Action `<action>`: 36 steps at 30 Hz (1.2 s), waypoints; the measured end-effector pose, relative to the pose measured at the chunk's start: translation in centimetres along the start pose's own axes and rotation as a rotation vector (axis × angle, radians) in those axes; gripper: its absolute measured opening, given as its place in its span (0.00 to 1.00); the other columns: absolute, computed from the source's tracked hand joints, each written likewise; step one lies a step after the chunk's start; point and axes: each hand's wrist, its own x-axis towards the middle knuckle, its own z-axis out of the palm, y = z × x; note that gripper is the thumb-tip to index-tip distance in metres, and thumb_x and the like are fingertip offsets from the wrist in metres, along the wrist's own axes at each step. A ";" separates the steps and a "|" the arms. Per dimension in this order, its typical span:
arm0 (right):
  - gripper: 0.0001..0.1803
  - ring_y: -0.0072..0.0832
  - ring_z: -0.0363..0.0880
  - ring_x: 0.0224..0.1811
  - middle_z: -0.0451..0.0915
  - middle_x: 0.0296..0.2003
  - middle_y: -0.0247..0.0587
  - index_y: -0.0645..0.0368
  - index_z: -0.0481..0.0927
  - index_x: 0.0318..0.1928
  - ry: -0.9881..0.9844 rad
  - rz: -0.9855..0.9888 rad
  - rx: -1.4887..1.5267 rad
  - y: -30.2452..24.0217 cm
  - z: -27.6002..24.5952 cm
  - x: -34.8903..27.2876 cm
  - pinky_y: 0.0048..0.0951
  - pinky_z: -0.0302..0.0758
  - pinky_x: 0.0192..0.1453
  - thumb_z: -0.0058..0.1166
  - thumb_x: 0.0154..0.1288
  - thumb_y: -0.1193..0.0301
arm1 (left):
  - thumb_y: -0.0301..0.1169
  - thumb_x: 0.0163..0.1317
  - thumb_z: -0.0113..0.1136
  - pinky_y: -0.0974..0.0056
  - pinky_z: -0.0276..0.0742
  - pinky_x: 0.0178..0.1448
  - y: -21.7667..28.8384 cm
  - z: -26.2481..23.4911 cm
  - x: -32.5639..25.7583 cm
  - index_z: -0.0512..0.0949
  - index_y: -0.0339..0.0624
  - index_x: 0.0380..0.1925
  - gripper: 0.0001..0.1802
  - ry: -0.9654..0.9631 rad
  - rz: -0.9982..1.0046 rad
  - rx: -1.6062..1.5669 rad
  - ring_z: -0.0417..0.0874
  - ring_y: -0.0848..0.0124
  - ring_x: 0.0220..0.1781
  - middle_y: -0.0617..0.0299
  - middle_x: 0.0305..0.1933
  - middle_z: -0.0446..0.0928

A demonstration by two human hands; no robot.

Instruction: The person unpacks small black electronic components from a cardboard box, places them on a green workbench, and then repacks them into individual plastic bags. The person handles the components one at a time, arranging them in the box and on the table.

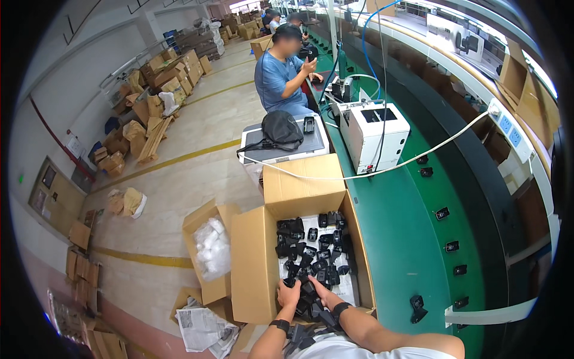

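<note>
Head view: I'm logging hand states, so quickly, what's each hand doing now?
Left hand: curled at the black parts; grip cannot be told.
Right hand: straighter, beside them; whether holding any cannot be told.

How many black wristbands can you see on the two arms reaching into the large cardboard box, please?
2: a left wristband just behind the left hand, and a right wristband just behind the right hand. None appears hidden there.
</note>
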 end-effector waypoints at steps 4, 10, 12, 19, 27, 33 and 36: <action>0.38 0.40 0.82 0.39 0.84 0.41 0.43 0.51 0.81 0.43 0.030 -0.067 -0.043 -2.5 0.8 -1.7 0.46 0.80 0.45 0.51 0.51 0.30 | 0.54 0.48 0.63 0.51 0.67 0.64 3.8 -0.2 -1.4 0.66 0.46 0.62 0.43 0.132 0.133 -0.056 0.72 0.47 0.61 0.43 0.58 0.73; 0.41 0.40 0.78 0.51 0.78 0.52 0.40 0.46 0.74 0.56 0.088 -0.287 -0.140 -8.4 2.9 -11.6 0.55 0.72 0.55 0.48 0.53 0.29 | 0.40 0.53 0.65 0.56 0.69 0.62 10.4 0.5 -4.3 0.67 0.43 0.61 0.35 0.234 0.545 -0.262 0.75 0.52 0.58 0.44 0.57 0.74; 0.39 0.40 0.76 0.55 0.76 0.55 0.40 0.43 0.71 0.59 0.126 -0.450 -0.167 -10.4 1.8 -15.6 0.58 0.72 0.54 0.46 0.57 0.31 | 0.37 0.54 0.66 0.56 0.68 0.63 13.9 1.2 -7.1 0.67 0.42 0.61 0.34 0.162 0.670 -0.358 0.74 0.52 0.60 0.44 0.58 0.73; 0.27 0.29 0.79 0.42 0.75 0.48 0.36 0.46 0.73 0.56 0.347 -0.831 -0.191 -12.2 -9.9 -27.9 0.40 0.80 0.37 0.46 0.66 0.43 | 0.31 0.58 0.63 0.60 0.67 0.65 19.5 11.3 -16.6 0.61 0.36 0.65 0.35 -0.259 0.976 -0.521 0.74 0.59 0.60 0.47 0.60 0.71; 0.25 0.32 0.79 0.43 0.79 0.40 0.43 0.59 0.74 0.53 1.085 -1.090 -0.341 -7.6 -19.9 -27.7 0.32 0.76 0.48 0.61 0.61 0.57 | 0.41 0.53 0.66 0.50 0.69 0.63 18.0 17.7 -19.7 0.63 0.45 0.65 0.40 -0.482 1.078 0.116 0.68 0.44 0.61 0.45 0.65 0.61; 0.33 0.52 0.73 0.51 0.73 0.47 0.61 0.71 0.70 0.54 1.371 -1.155 -0.869 -6.5 -23.8 -23.2 0.42 0.69 0.58 0.63 0.58 0.58 | 0.44 0.48 0.71 0.44 0.63 0.66 14.3 16.5 -15.1 0.63 0.47 0.65 0.45 -0.451 1.316 0.380 0.55 0.37 0.67 0.43 0.67 0.57; 0.27 0.50 0.71 0.54 0.73 0.49 0.58 0.69 0.71 0.51 1.417 -1.261 -0.991 -9.5 -22.1 -24.1 0.42 0.66 0.62 0.62 0.57 0.63 | 0.38 0.51 0.68 0.47 0.62 0.68 12.5 14.4 -13.5 0.71 0.43 0.56 0.32 -0.429 1.456 0.131 0.59 0.41 0.67 0.44 0.65 0.60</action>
